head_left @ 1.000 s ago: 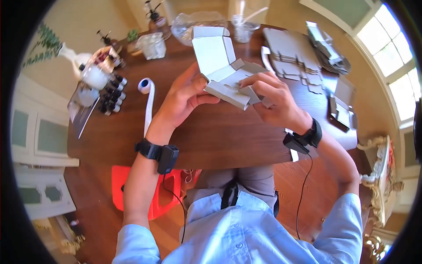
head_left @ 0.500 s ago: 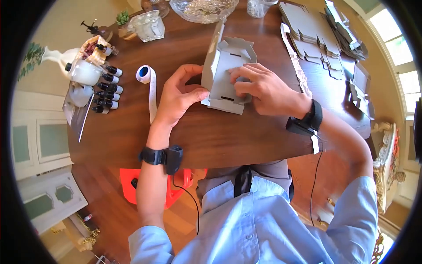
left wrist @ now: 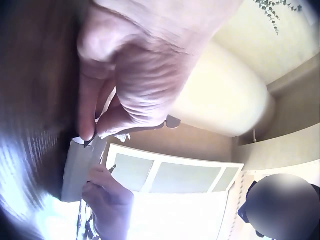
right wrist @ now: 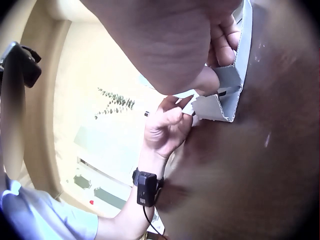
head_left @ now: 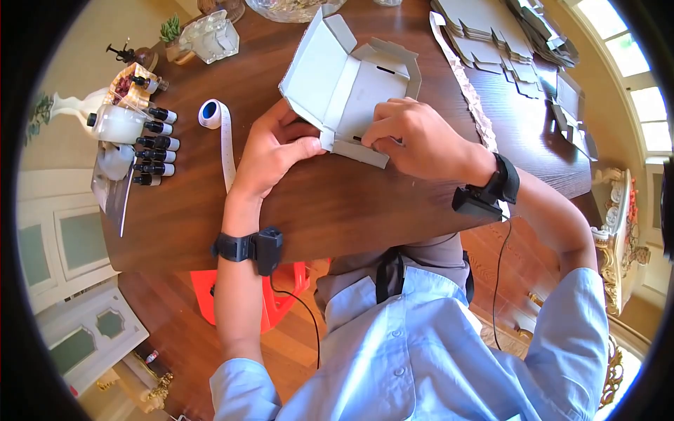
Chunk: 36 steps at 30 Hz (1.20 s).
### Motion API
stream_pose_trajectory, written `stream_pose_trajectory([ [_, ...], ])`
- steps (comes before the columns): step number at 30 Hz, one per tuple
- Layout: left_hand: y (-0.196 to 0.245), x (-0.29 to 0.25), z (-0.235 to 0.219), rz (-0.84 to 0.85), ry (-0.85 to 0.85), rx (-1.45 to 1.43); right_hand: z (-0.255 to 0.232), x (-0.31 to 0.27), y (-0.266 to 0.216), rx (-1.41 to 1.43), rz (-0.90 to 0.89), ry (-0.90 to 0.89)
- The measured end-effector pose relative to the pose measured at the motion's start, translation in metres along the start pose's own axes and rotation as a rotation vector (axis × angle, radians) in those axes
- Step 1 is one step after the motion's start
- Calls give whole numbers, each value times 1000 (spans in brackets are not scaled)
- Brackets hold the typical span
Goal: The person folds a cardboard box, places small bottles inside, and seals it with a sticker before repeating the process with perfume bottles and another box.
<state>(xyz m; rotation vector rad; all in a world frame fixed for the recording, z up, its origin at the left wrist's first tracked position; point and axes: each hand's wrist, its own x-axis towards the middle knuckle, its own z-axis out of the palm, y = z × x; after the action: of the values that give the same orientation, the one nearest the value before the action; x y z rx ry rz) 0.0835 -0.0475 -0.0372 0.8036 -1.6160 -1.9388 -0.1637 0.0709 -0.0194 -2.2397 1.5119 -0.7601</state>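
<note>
A small cardboard box, grey-white and partly folded, lies on the wooden table with its lid tilted open to the left. Slots show in its floor at the far and near ends. My left hand grips the near left corner, thumb on the near side and fingers behind the lid. My right hand bends over the near right part, its curled fingers pinching the near end wall beside the slot. The right wrist view shows curled fingers inside the box walls; the palm hides part of the fold.
Flat cardboard blanks are stacked at the far right, near another folded box piece. A strip of paper runs along the table's right half. On the left lie a white tape roll and several dropper bottles.
The box has come down from the raised hands onto the table, and its lid leans further left. My right hand has shifted from the box's middle to its near end.
</note>
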Motion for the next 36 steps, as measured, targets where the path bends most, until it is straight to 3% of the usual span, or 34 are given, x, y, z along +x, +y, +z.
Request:
stream_pose_trajectory([
  [2,1,-1,2,63,-99,-25,-3,4,4,18,39,-14],
  [7,-2,1,2,56,-90,69,3,9,-1,136,148,-62],
  [12,-2,1,8,42,-40,112,11,2,-24,226,198,19],
  [15,-2,1,12,92,-41,154,31,-4,-27,70,104,125],
  [20,-7,0,11,67,-18,109,40,-6,-30,64,137,117],
  [24,-9,2,17,14,-19,239,42,-10,-28,97,-4,172],
  [26,-8,2,33,167,126,351,41,-10,-26,112,-20,194],
  [29,-11,4,38,247,196,455,34,-7,-22,228,2,208],
  [31,-11,8,38,175,184,413,30,-3,-21,382,194,226],
  [36,5,25,34,58,109,309,33,8,-4,272,91,293],
])
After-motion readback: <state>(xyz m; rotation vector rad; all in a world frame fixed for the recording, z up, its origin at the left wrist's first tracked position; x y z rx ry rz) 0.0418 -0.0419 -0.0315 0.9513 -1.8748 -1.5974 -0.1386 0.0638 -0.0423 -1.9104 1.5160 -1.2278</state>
